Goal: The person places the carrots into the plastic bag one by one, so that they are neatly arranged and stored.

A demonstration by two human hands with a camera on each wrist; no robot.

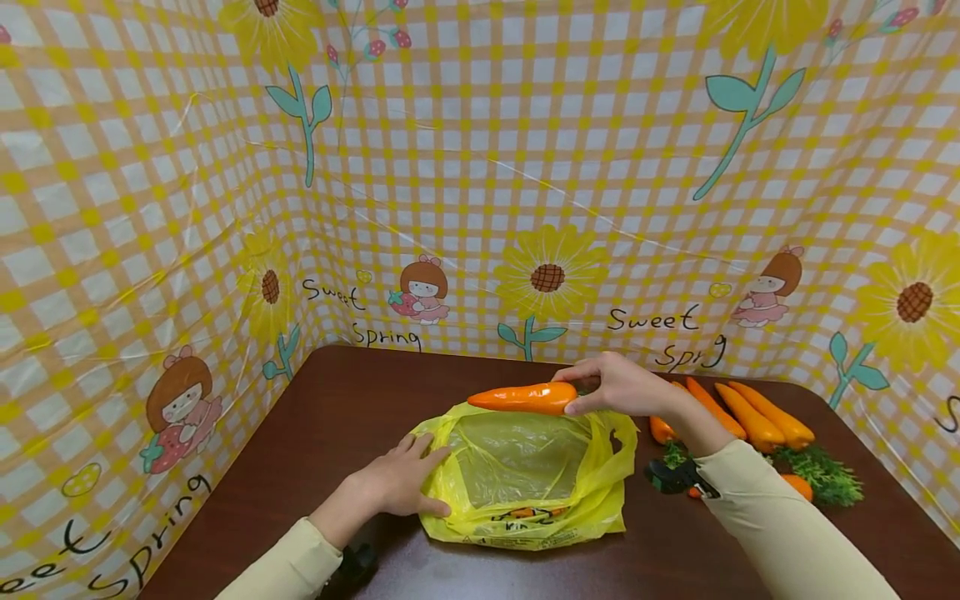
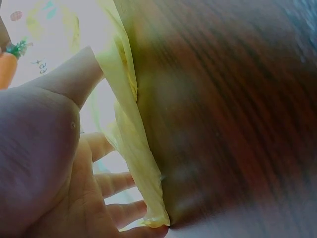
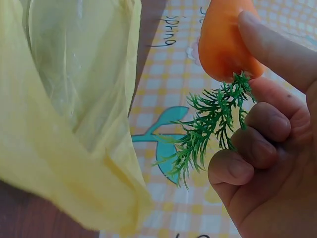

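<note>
A yellow plastic bag [image 1: 525,475] lies open on the dark brown table [image 1: 352,400]. My left hand [image 1: 397,483] rests on the bag's left edge with straight fingers, the same yellow bag [image 2: 131,134] showing beside my palm in the left wrist view. My right hand [image 1: 622,385] holds an orange carrot [image 1: 525,398] by its thick end, level above the bag's far rim. In the right wrist view the carrot [image 3: 225,42] and its green leaves [image 3: 208,124] sit between my fingers, with the bag [image 3: 64,109] at left.
Several more carrots [image 1: 750,417] with green tops [image 1: 821,475] lie on the table at the right, behind my right forearm. A checked yellow flowered cloth [image 1: 480,167] walls in the table at the back and both sides.
</note>
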